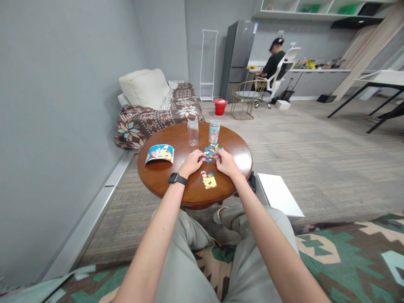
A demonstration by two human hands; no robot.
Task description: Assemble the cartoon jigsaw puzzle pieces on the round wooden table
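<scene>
A round wooden table (164, 180) stands in front of the seated person. The left hand (195, 162) is positioned at the left edge of a loose pile of puzzle pieces (211, 149). Its fingers are bent and drawn in, with the fingertips low at the tabletop. The right hand (225, 163) is positioned at the right edge of the same pile, palm down, with its fingers curled toward the pieces. Whether either hand grips a piece cannot be told at this size.

The pile is located between the hands and slightly beyond them. A joined puzzle section (209, 180) lies flat on the near side of the hands, showing a yellow cartoon face; a pink-and-white part extends from its far left corner. A picture sheet (160, 153) rests on the left side of the table, bowed upward, with a blue and yellow print.

Two lidded jars stand upright on the far side: a clear jar (193, 134) at left and a printed jar (214, 132) at right, set apart. A black watch (178, 179) is fitted on the left wrist. Beyond the table, a red bucket (220, 107) stands on the floor, and another person (275, 61) sits in a white chair (280, 75).
</scene>
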